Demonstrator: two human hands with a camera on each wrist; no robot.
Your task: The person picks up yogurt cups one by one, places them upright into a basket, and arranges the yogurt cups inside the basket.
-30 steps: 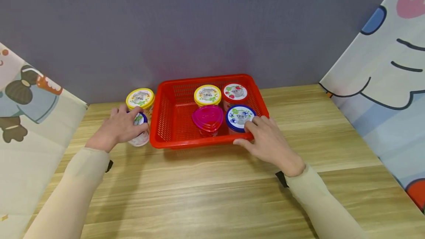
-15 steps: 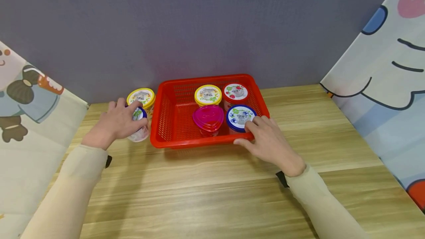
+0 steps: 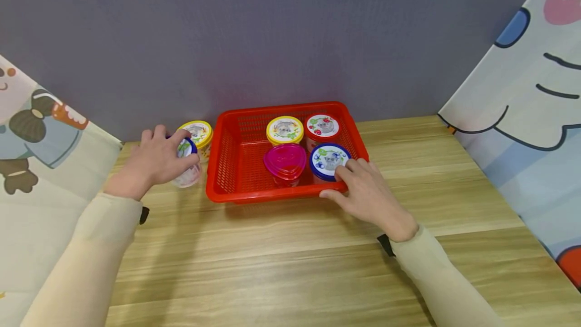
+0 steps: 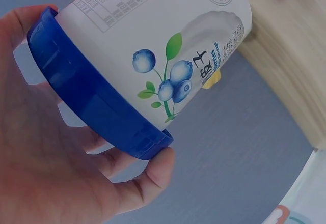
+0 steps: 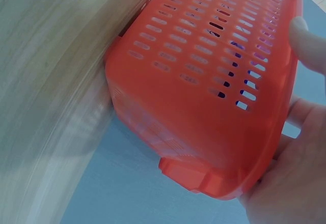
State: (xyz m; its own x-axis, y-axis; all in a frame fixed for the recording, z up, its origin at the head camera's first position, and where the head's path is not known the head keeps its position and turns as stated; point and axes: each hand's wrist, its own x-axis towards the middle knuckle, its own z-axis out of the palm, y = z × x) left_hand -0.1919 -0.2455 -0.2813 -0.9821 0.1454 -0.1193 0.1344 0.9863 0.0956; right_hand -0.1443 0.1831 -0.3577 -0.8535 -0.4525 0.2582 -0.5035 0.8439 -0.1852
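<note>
My left hand [image 3: 156, 159] holds a cup with a blue lid [image 3: 187, 175] left of the red basket [image 3: 254, 196]. In the left wrist view, fingers and thumb pinch the lid's rim from opposite sides, and blueberries are printed on the cup [image 4: 153, 56]. A yellow-lidded cup [image 3: 199, 134] stands just behind it, partly covered by the hand. My right hand [image 3: 369, 193] grips the basket's rim near the front right corner, thumb outside and fingers over the edge. From the right wrist view the slotted basket wall [image 5: 193, 96] shows close up.
Inside the basket stand a yellow-lidded cup [image 3: 284, 130], a red-lidded cup [image 3: 322, 126], a cup with a magenta lid [image 3: 285, 160] and another blue-lidded cup [image 3: 324, 161]. A grey panel [image 3: 290, 39] rises behind the wooden table [image 3: 290, 266]. Printed panels flank both sides.
My left hand has shifted back and slightly left, carrying the blue-lidded cup with it. More of the yellow-lidded cup's right side shows. The right hand and basket stay in place.
</note>
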